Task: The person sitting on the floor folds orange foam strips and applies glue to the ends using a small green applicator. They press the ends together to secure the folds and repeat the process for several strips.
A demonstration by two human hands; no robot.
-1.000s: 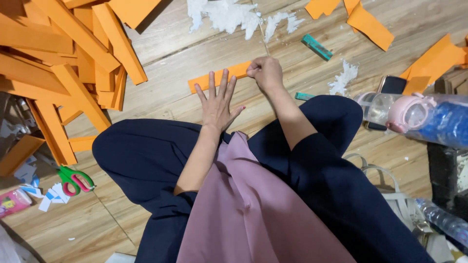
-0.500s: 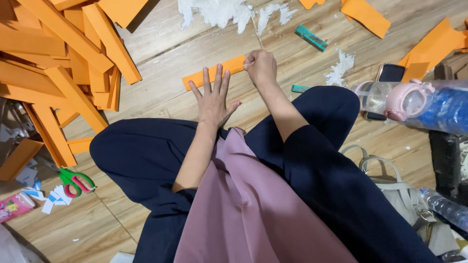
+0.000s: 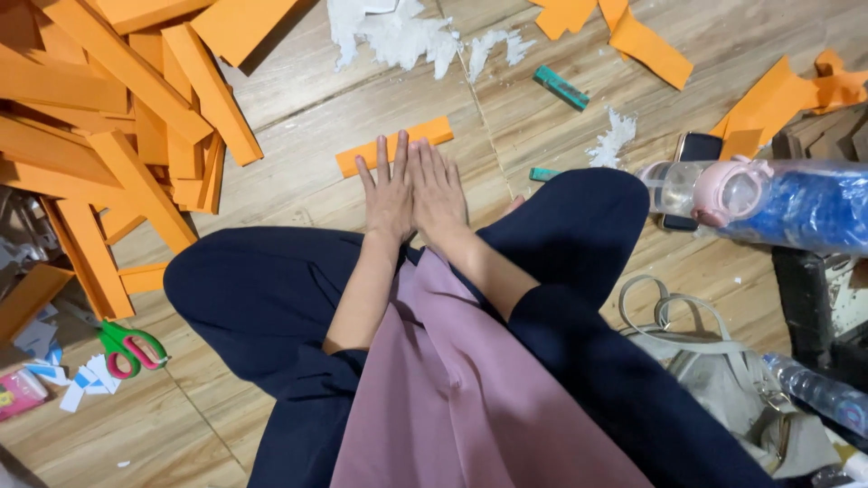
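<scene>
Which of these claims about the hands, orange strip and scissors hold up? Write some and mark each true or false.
1. Both hands lie flat, side by side, left hand and right hand. True.
2. Their fingertips reach the orange strip on the wooden floor. True.
3. The scissors are in the right hand. False: they lie on the floor, far left.
4. The orange strip is folded in half. False: it lies flat.
5. The pink-lidded bottle lies on the right. True.

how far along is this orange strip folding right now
Looks done: a big pile of finished orange strips at left. In hand: the left hand and right hand lie flat, side by side, on one orange strip. Seemingly left: loose orange pieces lying beyond.
</scene>
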